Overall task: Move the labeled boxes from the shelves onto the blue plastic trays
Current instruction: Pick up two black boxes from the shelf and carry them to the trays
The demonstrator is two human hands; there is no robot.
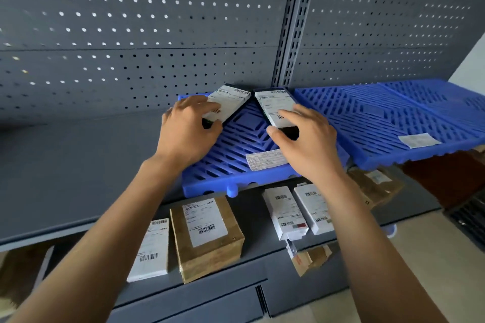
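Note:
Two dark boxes with white labels lie at the back of a blue plastic tray (pixel 231 149) on the upper shelf. My left hand (pixel 187 131) holds the left box (pixel 231 102), fingers on its label and thumb at its near end. My right hand (pixel 305 144) holds the right box (pixel 275 105) the same way, thumb at its dark near end. A paper label (pixel 265 160) is stuck to the tray's front. On the lower shelf lie more labeled boxes: a white one (pixel 152 249), a brown carton (pixel 210 236) and two white ones (pixel 286 215) (pixel 313 207).
A second blue tray (pixel 380 123) lies to the right on the same shelf, with a third (pixel 441 97) past it. A grey pegboard (pixel 147 34) backs the shelves, with a slotted upright (pixel 294 34). Brown cartons (pixel 375 186) sit under the right trays. Bare grey shelf (pixel 78 160) extends left.

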